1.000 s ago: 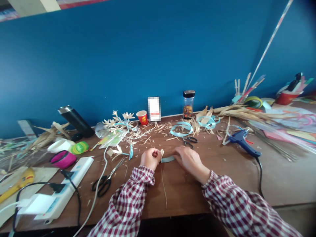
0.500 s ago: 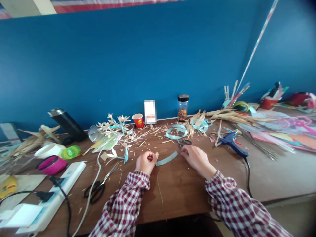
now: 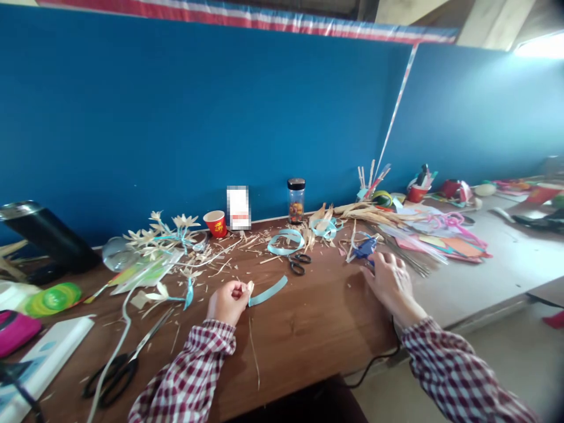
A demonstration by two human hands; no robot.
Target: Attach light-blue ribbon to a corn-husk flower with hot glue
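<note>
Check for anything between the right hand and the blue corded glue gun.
Nothing visible: the right hand is at the blue corded glue gun, covering much of its handle from view.

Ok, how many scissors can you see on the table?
2 pairs: large scissors left of the left sleeve, small scissors beyond the blue strip. Others may be hidden.

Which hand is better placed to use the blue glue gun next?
Likely the right hand: it is over the glue gun's handle end, while the left hand is farther off, pinching a pale piece at one end of the blue strip.
</note>
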